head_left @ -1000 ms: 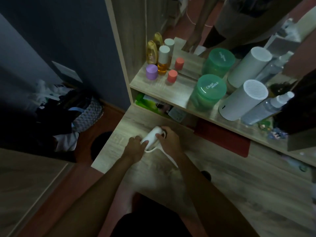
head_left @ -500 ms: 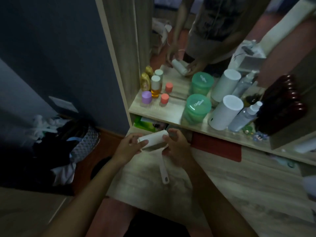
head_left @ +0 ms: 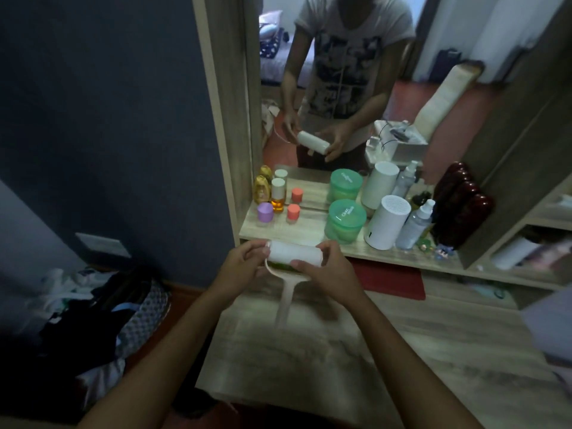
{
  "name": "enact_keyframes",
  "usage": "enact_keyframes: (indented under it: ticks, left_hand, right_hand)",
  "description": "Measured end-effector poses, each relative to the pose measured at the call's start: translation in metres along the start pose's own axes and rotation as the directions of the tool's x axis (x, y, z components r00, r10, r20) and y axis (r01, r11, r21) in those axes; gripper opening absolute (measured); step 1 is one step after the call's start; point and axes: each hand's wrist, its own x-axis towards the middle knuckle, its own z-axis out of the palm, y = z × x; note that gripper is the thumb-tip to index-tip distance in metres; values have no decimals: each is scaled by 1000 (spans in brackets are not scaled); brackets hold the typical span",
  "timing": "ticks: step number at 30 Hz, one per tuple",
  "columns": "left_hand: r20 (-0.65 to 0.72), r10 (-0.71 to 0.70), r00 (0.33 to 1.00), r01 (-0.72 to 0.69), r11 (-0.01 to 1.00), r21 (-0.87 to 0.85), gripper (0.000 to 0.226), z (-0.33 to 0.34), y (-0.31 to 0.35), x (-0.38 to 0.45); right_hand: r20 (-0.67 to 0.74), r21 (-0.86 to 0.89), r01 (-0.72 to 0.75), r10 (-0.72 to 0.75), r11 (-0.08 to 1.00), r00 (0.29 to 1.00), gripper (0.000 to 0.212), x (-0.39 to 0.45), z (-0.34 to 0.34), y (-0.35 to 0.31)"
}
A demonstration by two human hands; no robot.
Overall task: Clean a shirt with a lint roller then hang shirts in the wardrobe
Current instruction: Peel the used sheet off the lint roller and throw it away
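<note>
A white lint roller (head_left: 294, 254) with a pale handle hanging down is held level above the wooden dresser top (head_left: 418, 351). My left hand (head_left: 240, 267) grips the roller's left end with its fingertips. My right hand (head_left: 325, 269) is wrapped around the right end, thumb under the roll. The mirror (head_left: 340, 88) behind shows the same grip reflected. No shirt lies on the dresser in this view.
A shelf (head_left: 309, 232) under the mirror carries a green jar (head_left: 345, 221), a white cylinder (head_left: 387, 222), a spray bottle (head_left: 416, 224), a purple-capped jar (head_left: 265, 213) and small bottles. A heap of clothes and bags (head_left: 102, 314) lies on the floor at left.
Both hands have lifted the lint roller off the dresser top and raised it toward the shelf. The view has tilted up, showing more of the mirror.
</note>
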Motion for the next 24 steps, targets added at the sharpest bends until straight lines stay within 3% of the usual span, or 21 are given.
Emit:
enact_keyframes:
  ticks: [4,8,12,15,24]
  left_hand:
    - [42,91,995,-96,989,109,24,5,8,-1]
    - [82,186,979,-200,951,235,23,14,21,3]
    - [61,243,968,-250,926,281,22,24,39,6]
    - [35,275,961,-275,928,251,22,30,50,6]
    - [22,257,966,-256,948,189,15,35,60,7]
  right_hand:
    - [65,-142,177,-170,974,983,73,-2,-13,-7]
    - [185,-286,307,-262,908,947,71,-3,-20,-25]
    - [114,-391,361,-345,847,932,63,5,-23,-37]
    - [83,-359,354,-348,863,934,54,8,-26,-42]
    - [185,-365,360,-312,858,932,56,9,-29,-55]
